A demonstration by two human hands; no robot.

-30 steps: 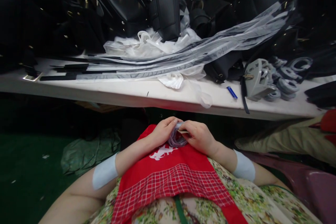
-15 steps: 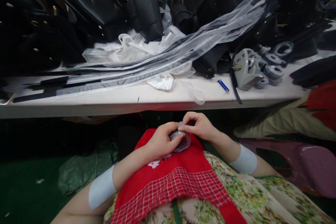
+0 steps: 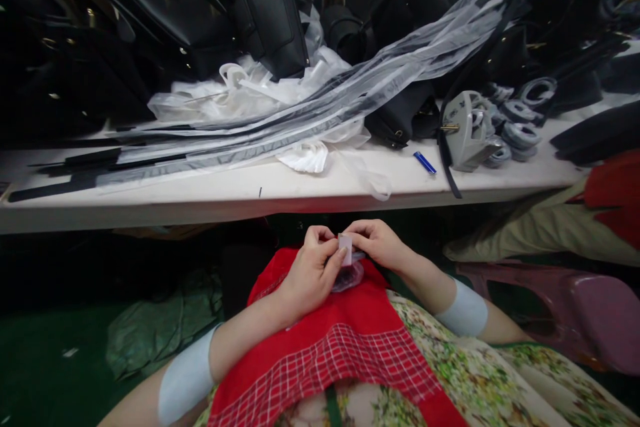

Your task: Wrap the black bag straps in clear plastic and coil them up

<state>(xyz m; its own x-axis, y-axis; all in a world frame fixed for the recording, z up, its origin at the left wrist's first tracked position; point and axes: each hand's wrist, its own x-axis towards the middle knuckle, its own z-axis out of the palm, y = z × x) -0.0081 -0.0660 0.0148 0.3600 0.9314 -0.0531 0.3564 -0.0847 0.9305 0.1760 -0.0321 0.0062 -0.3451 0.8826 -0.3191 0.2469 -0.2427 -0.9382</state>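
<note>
Both my hands meet over my lap, just below the white table's edge (image 3: 300, 210). My left hand (image 3: 307, 277) pinches a small pale strip end (image 3: 345, 243) between thumb and fingers. My right hand (image 3: 383, 243) is closed on the same bundle from the right. Below the fingers hangs a greyish coiled roll of strip (image 3: 350, 275), resting on my red apron (image 3: 330, 340).
On the table lie long black straps in clear plastic sleeves (image 3: 300, 120), black handbags (image 3: 210, 7) piled behind, a blue lighter (image 3: 425, 162), a grey tape dispenser (image 3: 463, 130) and several tape rolls (image 3: 520, 133). Another person's leg (image 3: 525, 233) and a purple stool (image 3: 585, 320) are at right.
My hands have shifted slightly up and together; the left fingers moved onto the strip end that the right hand had lifted from the coil. The view tilted a little.
</note>
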